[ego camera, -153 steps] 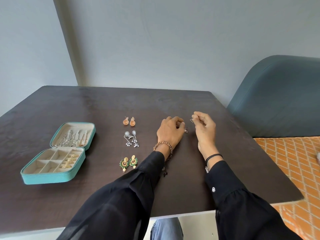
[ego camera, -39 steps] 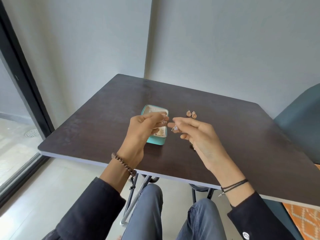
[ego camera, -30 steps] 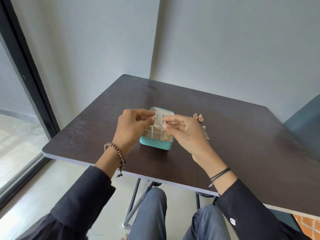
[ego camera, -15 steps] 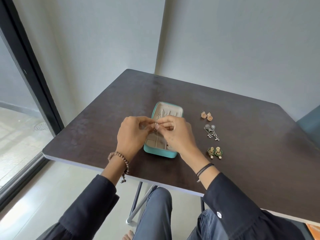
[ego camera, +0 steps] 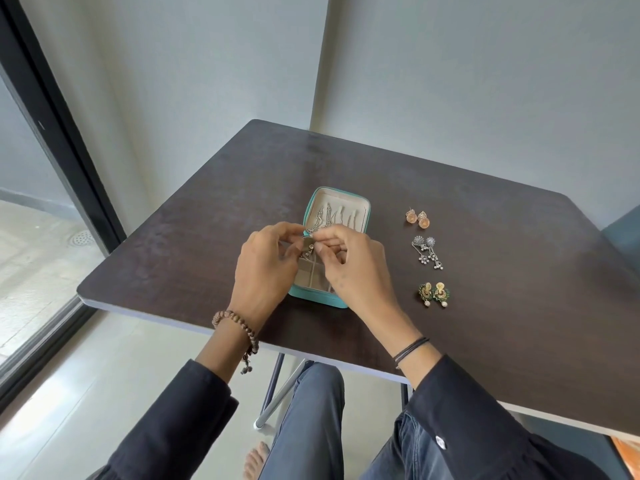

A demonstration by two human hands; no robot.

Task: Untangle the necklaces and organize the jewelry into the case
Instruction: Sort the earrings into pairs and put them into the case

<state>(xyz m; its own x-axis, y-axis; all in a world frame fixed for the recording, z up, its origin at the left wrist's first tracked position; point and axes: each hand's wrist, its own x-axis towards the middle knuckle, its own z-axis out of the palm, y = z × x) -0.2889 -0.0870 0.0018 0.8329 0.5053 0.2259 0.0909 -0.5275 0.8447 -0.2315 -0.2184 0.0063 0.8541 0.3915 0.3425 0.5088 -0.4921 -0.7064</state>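
Left hand (ego camera: 266, 268): fingers curled, thumb and fingertips pinching a small metal piece (ego camera: 309, 249); raised just over the jewelry case (ego camera: 318, 301)

Right hand (ego camera: 353, 268): fingers curled, thumb and forefinger pinching the same small metal piece from the opposite side, so that the two hands meet fingertip to fingertip; the kind of piece is too small to tell

Jewelry case: teal, open, on the table (ego camera: 502, 244) directly beneath both hands; pale divided tray largely covered by them, its front wall showing between the two wrists

Lid (ego camera: 360, 209): open just beyond the fingertips, pale lining facing up; thin silver necklaces (ego camera: 323, 216) lie along it

Orange earrings (ego camera: 418, 218): one pair, right of the right hand and a little beyond it, apart from the case

Silver earrings (ego camera: 427, 251): one dangling pair, right of the right hand, level with its knuckles

Green and gold earrings (ego camera: 434, 293): one pair, right of the right wrist, nearest the person of the three pairs

Bead bracelet (ego camera: 239, 327): brown, on the left wrist

Black cords (ego camera: 410, 349): two thin bands on the right wrist
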